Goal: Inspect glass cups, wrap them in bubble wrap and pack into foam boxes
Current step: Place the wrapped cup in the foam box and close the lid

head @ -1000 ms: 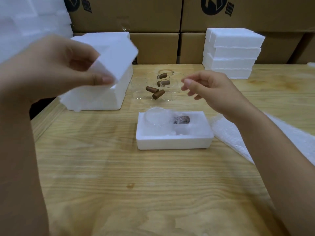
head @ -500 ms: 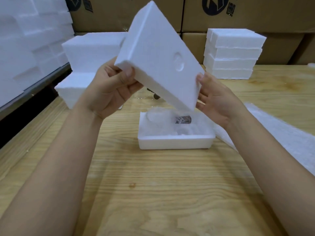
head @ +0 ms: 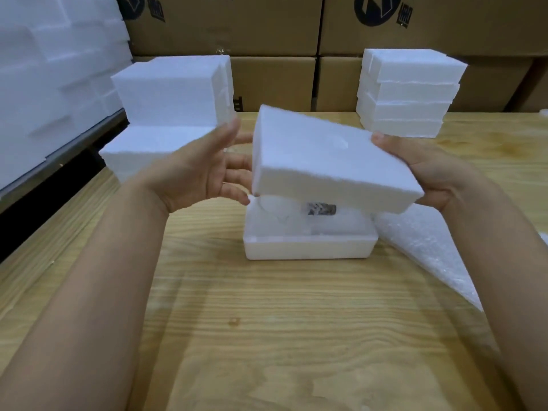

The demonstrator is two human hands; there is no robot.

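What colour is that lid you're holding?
White foam lid, clearest in the head view.

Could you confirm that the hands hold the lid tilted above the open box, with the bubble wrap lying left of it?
Not quite: the bubble wrap lies right of the box, as the head view shows. The left hand and right hand do hold the lid tilted above it.

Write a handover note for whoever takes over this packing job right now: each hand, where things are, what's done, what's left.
Left hand: open, fingers straight at the left end of the white foam lid.
Right hand: grips the lid's right end, thumb on top.
Lid: tilted in the air above the open white foam box on the wooden table.
Done: the bubble-wrapped glass cup lies in the box.
Left: lower the lid squarely and close the box.
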